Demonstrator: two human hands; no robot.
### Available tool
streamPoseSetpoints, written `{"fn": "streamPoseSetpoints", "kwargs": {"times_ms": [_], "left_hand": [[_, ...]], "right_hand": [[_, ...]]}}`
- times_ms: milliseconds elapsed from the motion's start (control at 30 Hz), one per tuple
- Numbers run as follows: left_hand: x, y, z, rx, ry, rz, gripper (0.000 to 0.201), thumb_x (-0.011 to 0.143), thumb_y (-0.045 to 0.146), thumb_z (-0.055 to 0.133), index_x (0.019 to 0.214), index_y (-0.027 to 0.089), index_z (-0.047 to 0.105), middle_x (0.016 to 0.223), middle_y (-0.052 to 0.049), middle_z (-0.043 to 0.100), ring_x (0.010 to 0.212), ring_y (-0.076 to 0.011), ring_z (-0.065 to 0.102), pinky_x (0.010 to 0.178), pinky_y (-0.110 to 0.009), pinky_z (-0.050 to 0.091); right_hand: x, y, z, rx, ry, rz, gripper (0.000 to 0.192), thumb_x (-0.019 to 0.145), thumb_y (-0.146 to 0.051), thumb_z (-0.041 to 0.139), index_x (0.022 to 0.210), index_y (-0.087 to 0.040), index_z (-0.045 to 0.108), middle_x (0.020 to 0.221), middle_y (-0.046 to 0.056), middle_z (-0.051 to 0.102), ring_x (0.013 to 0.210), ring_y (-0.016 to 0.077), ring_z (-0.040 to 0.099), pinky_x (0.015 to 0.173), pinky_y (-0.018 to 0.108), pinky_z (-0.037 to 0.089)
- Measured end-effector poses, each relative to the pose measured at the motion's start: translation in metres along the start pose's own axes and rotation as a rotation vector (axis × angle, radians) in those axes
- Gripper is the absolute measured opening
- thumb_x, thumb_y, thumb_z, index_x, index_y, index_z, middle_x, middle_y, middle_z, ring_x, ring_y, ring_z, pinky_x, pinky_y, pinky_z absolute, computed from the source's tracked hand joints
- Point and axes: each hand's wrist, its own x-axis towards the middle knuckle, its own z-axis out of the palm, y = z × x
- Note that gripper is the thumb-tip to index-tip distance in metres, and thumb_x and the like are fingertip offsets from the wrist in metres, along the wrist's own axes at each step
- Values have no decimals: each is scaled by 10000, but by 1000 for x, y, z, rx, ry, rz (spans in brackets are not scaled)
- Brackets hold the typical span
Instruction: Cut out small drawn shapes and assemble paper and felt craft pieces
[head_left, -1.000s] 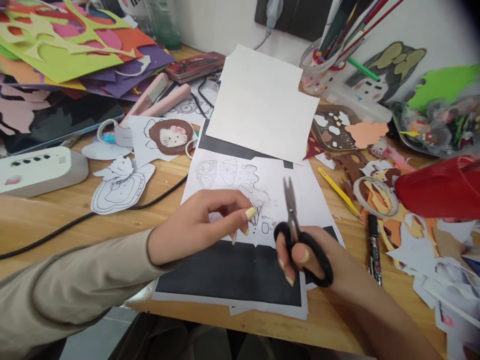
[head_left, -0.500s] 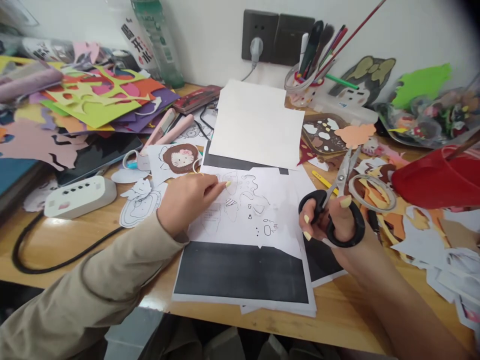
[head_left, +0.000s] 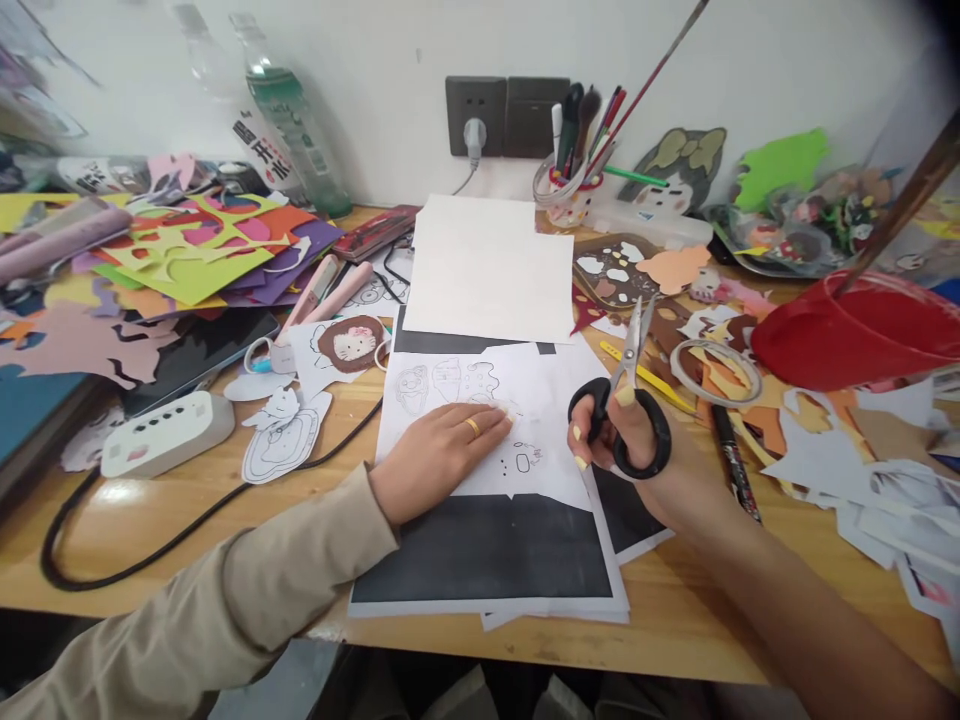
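The left hand [head_left: 439, 455] has come down flat on the sheet [head_left: 487, 420], where a moment ago only its fingertips touched the outlines; the fingers lie stretched, gripping nothing, pinning the thin printed paper to the tabletop [head_left: 187, 540]. The right hand [head_left: 637, 450] has drawn the scissors [head_left: 626, 400] nearer the sheet's edge, fingers closed through the black plastic loops, steel blades nearly closed and pointing away. Beyond the fingers lie blank paper [head_left: 491, 270] and a tape ring [head_left: 716, 370].
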Motion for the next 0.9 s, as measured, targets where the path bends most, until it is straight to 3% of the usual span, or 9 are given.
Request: {"fn": "streamPoseSetpoints", "kwargs": {"times_ms": [200, 300, 367, 467, 567, 667, 767, 900], "left_hand": [[-2, -2, 0, 29, 188, 4, 228, 798, 130, 407, 992, 136, 527, 915, -40, 611, 817, -164, 564, 652, -296, 498], [-2, 0, 0, -121, 304, -124, 214, 768, 123, 469, 963, 156, 550, 862, -22, 618, 772, -129, 564, 669, -252, 479], [-2, 3, -4, -306, 348, -240, 192, 755, 127, 496, 930, 169, 565, 844, -8, 620, 764, -96, 562, 698, -205, 462], [-2, 10, -10, -541, 309, -314, 156, 756, 142, 500, 889, 174, 575, 837, 11, 624, 769, -64, 563, 709, -147, 441], [0, 15, -14, -641, 259, -333, 142, 761, 152, 492, 871, 181, 576, 820, 22, 623, 754, -54, 562, 682, -126, 439], [0, 16, -16, -673, 238, -358, 150, 765, 176, 489, 894, 180, 565, 836, 12, 619, 755, -60, 565, 691, -133, 447], [-1, 11, -16, -589, 221, -328, 234, 767, 215, 491, 993, 164, 523, 940, -28, 592, 847, -88, 551, 774, -179, 447], [-2, 9, -12, -383, 79, -34, 508, 728, 379, 519, 1148, 113, 413, 1150, -103, 476, 1084, -173, 417, 930, -300, 385]], "right_hand": [[2, 2, 3, -96, -3, 13, 394, 824, -425, 314, 606, -165, 517, 564, -7, 499, 500, 88, 368, 496, 240, 269], [4, 2, 3, -156, 28, 26, 307, 778, -384, 433, 594, -159, 533, 608, -10, 505, 554, 87, 416, 523, 226, 301], [5, 3, 3, -159, 40, 58, 194, 734, -361, 505, 728, -176, 566, 644, -18, 508, 587, 91, 442, 530, 215, 320], [4, 4, 5, -119, -20, 101, 288, 689, -351, 560, 937, -206, 538, 698, -24, 509, 586, 87, 452, 517, 204, 333], [3, 4, 8, -147, -109, 102, 214, 697, -350, 542, 822, -179, 570, 653, -20, 516, 564, 86, 449, 504, 202, 331], [3, 1, 7, -222, -112, 83, 176, 724, -320, 497, 681, -163, 564, 590, -18, 533, 537, 86, 455, 497, 202, 333], [4, -6, -6, -398, 43, 54, 158, 718, -305, 490, 679, -170, 564, 610, -8, 566, 549, 103, 497, 508, 211, 350], [9, -10, -36, -972, 481, 46, 127, 691, -287, 507, 707, -178, 569, 588, 29, 567, 541, 158, 507, 498, 255, 318]]}}
